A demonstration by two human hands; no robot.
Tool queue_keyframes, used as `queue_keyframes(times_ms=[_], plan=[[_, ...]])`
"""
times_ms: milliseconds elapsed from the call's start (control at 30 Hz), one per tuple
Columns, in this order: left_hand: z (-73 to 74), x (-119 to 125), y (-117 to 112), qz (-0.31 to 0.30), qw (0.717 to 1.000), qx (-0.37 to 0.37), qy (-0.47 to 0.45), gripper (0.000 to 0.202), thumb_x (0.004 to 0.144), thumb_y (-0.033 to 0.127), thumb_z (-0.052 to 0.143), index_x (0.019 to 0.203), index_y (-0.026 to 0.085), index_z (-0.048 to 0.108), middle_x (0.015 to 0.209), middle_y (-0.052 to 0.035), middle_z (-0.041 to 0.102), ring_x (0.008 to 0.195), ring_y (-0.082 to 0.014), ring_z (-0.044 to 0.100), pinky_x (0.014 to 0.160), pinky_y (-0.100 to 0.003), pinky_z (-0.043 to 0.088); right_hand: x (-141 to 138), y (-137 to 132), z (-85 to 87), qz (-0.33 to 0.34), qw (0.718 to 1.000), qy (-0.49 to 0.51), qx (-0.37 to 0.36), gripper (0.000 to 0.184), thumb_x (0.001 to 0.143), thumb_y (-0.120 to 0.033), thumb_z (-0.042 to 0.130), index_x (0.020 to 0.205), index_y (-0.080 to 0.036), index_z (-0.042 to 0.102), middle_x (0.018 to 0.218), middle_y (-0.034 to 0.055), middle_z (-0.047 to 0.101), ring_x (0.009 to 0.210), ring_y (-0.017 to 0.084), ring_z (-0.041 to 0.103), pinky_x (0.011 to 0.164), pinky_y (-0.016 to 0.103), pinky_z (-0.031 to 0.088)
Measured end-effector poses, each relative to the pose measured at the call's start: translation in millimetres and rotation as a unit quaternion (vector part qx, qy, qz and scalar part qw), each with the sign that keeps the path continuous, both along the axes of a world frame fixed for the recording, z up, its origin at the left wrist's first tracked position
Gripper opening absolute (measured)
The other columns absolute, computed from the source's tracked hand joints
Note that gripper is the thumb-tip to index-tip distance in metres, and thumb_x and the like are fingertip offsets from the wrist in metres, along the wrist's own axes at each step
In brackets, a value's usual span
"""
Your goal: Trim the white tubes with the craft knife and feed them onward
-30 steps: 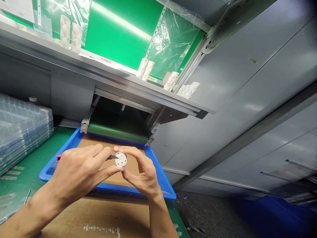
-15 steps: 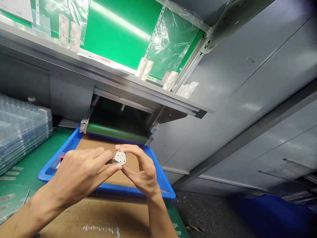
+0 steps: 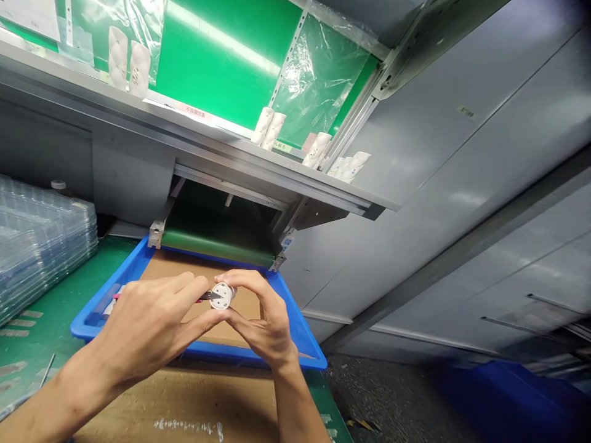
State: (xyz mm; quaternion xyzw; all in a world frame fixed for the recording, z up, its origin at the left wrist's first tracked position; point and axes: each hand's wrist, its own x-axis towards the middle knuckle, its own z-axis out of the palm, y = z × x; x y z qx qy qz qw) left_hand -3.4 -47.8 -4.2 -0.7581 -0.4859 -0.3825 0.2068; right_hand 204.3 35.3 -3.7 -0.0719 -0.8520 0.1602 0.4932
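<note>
In the head view my right hand (image 3: pixel 265 317) pinches a small white cylindrical part (image 3: pixel 224 300) between thumb and fingertips. Its round end face, with several small holes, is turned toward me. My left hand (image 3: pixel 154 317) is closed around a craft knife (image 3: pixel 206 296), whose pointed metal blade lies against the rim or face of the white part; exact contact cannot be told. Most of the knife's handle is hidden by the left fingers, though a pink bit shows behind the hand. The left thumb tip also reaches the white part's lower edge. Both hands are above a blue tray (image 3: pixel 302 344).
Cardboard (image 3: pixel 170 263) lines the tray. Behind it a green conveyor belt (image 3: pixel 217 243) ends. Stacked clear plastic trays (image 3: pixel 46 246) stand left on the green table (image 3: pixel 117 249). Overhead, a metal shelf (image 3: pixel 207 141) carries several white twisted cylinders (image 3: pixel 140 71). A cardboard sheet (image 3: pixel 198 400) lies nearest me.
The white part has turned slightly in my right hand, so more of its side shows, and its face has shifted a little left. Both hands keep their hold.
</note>
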Motion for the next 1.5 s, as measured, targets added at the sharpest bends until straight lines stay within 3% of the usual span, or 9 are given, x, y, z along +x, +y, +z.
queue_keyframes(times_ms=[400,633,867,1000,1500], plan=[[9.8,1,-1,-0.044,0.998,0.009,-0.041,0.045,0.117,0.053,0.039,0.091,0.025,0.063,0.069,0.0065,0.069,0.049,-0.0126,0.058,0.052,-0.032,0.033,0,1,-1.2,0.014,0.999,0.003,-0.029,0.039,0.1,-0.02,0.082,0.135,-0.026,0.066,0.121,0.008,0.076,0.112,0.022,0.072,0.099,0.036,0.06],[8.9,0,0,-0.045,0.997,0.014,-0.056,0.044,0.117,0.053,0.039,0.097,0.024,0.067,0.071,0.0053,0.071,0.051,-0.0132,0.058,0.054,-0.03,0.034,1,2,-3.5,0.038,0.994,0.0,-0.104,0.04,0.102,-0.019,0.074,0.14,-0.028,0.067,0.126,0.0095,0.07,0.115,0.025,0.072,0.099,0.042,0.062],[3.2,2,2,0.007,0.999,0.025,-0.036,0.049,0.116,0.058,0.039,0.091,0.024,0.064,0.072,0.0027,0.072,0.053,-0.0155,0.062,0.054,-0.032,0.034,-5,-3,-1.5,-0.067,0.997,0.021,0.006,0.046,0.096,-0.007,0.078,0.134,-0.03,0.068,0.117,0.0054,0.066,0.108,0.022,0.069,0.096,0.036,0.062],[2.2,6,2,0.036,0.999,0.031,-0.021,0.052,0.117,0.057,0.035,0.087,0.024,0.062,0.068,0.0022,0.068,0.052,-0.0171,0.064,0.053,-0.034,0.033,-5,-6,-1.3,-0.109,0.993,0.028,0.044,0.043,0.096,-0.009,0.078,0.133,-0.029,0.066,0.114,0.0063,0.065,0.102,0.023,0.07,0.088,0.037,0.065],[-2.8,4,2,0.035,0.999,0.014,0.019,0.046,0.118,0.049,0.037,0.087,0.024,0.06,0.068,0.0019,0.064,0.054,-0.0203,0.062,0.053,-0.036,0.027,-5,-7,-3.7,-0.153,0.981,0.03,0.117,0.048,0.097,-0.008,0.078,0.137,-0.029,0.063,0.112,0.0074,0.066,0.099,0.024,0.071,0.083,0.039,0.068]])
